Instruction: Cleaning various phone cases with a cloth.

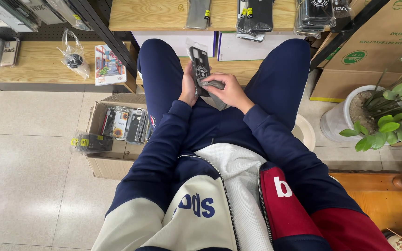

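Observation:
I sit with my knees apart in dark blue trousers. My left hand [188,87] holds a black phone case [200,66] with a round white emblem, upright in front of me, inside a clear plastic sleeve. My right hand [229,89] pinches the lower end of that case and a grey piece [212,84] lying across it. Both hands meet between my thighs, just in front of a low wooden shelf [238,69].
An open cardboard box [99,111] of packaged phone cases stands on the tiled floor at my left. Wooden shelves [154,14] ahead carry more bagged cases. A potted green plant [391,116] and large cardboard cartons [373,51] stand at my right.

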